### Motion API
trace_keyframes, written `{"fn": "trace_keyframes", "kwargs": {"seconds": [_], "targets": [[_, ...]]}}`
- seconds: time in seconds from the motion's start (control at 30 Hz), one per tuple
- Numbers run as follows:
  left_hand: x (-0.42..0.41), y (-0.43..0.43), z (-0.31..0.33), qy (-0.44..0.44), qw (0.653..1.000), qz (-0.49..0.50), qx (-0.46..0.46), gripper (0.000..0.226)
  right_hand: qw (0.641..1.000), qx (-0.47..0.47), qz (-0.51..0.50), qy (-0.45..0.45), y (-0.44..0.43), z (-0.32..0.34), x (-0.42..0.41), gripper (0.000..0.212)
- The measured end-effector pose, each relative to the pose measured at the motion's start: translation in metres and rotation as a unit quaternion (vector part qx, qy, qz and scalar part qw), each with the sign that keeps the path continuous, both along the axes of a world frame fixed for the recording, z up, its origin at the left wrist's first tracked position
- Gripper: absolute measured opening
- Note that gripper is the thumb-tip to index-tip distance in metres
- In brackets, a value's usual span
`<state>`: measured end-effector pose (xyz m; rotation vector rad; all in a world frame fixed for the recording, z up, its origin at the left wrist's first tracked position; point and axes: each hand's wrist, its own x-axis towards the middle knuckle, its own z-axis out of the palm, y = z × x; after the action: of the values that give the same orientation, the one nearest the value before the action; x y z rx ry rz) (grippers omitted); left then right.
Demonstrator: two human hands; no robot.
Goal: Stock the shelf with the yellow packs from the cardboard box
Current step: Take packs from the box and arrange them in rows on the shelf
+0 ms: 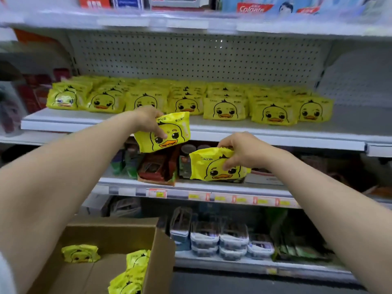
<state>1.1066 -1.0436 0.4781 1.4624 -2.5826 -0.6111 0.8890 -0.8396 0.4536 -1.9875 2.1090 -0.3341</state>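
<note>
In the head view, both hands were up in front of the shelf point(106, 122), each grasping one pack. The left hand point(146, 117) pinched a tilted pack point(163, 134) by its upper left corner, thumb on the printed face, just below the shelf's front edge near the middle. The right hand point(239, 149) gripped a lower pack point(216, 166) along its top right edge, fingers curled over the face, lower and to the right, in front of the lower shelf point(191, 185).

On the shelf itself, rows of yellow packs point(224, 109) stood from the left end almost to the right, running back towards the pegboard back point(191, 58) – the right end was bare. The cardboard box point(118, 232) sat open at the bottom left with loose packs point(80, 253) lying in it.

The packs looked light and soft: the film crinkled and dimpled under the fingers, glossy enough to slip. They would probably handle best with a hold across the top seam or a corner, firm but not crushing – one hand each seemed plenty.

Each pack carried a cartoon duck face. "Ckak" was readable at the upper left of the lower pack; the small characters on the tilted pack were too blurred to make out. "Colgate" showed on a red carton point(253, 7) on the top shelf. The price tags point(158, 193) along the lower shelf edge could not be read.
</note>
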Motion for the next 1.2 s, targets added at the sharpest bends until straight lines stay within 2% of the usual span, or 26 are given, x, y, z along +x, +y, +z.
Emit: {"fn": "trace_keyframes", "kwargs": {"seconds": [0.1, 0.23, 0.3, 0.37, 0.43, 0.57, 0.7, 0.87, 1.03, 1.1, 1.2], "targets": [[-0.033, -0.028, 0.01, -0.002, 1.0, -0.027, -0.009, 0.067, 1.0, 0.006, 0.0, 0.026, -0.011, 0.01, -0.023, 0.04], [-0.076, -0.072, 0.017, -0.056, 0.997, -0.039, -0.043, 0.087, 0.999, 0.015, -0.038, 0.008, -0.038, 0.017, -0.056, 0.059], [-0.091, -0.09, 0.02, -0.091, 0.994, -0.03, -0.045, 0.093, 0.999, 0.022, -0.045, -0.009, -0.05, 0.02, -0.069, 0.051], [-0.104, -0.105, 0.023, -0.122, 0.992, -0.027, -0.033, 0.09, 0.999, 0.014, -0.037, -0.002, -0.058, 0.028, -0.075, 0.037], [-0.116, -0.117, 0.026, -0.142, 0.988, -0.051, -0.039, 0.088, 0.999, 0.003, -0.036, -0.004, -0.064, 0.034, -0.078, 0.041], [-0.137, -0.135, 0.03, -0.185, 0.967, -0.134, -0.113, 0.09, 0.999, 0.008, -0.047, -0.001, -0.079, 0.037, -0.089, 0.061], [-0.147, -0.15, 0.03, -0.207, 0.959, -0.158, -0.112, 0.087, 0.998, 0.022, -0.053, -0.007, -0.091, 0.04, -0.097, 0.049], [-0.153, -0.167, 0.027, -0.176, 0.959, -0.185, -0.125, 0.074, 0.998, 0.029, -0.052, -0.011, -0.107, 0.045, -0.098, 0.032], [-0.152, -0.169, 0.025, -0.145, 0.963, -0.185, -0.13, 0.07, 0.998, 0.032, -0.048, 0.005, -0.124, 0.052, -0.09, 0.038], [-0.147, -0.165, 0.03, -0.077, 0.972, -0.18, -0.13, 0.072, 0.999, 0.023, -0.048, 0.01, -0.133, 0.053, -0.086, 0.042], [-0.134, -0.142, 0.051, 0.049, 0.977, -0.201, -0.056, 0.065, 0.998, 0.0, -0.054, 0.03, -0.153, 0.054, -0.078, 0.062]]}}
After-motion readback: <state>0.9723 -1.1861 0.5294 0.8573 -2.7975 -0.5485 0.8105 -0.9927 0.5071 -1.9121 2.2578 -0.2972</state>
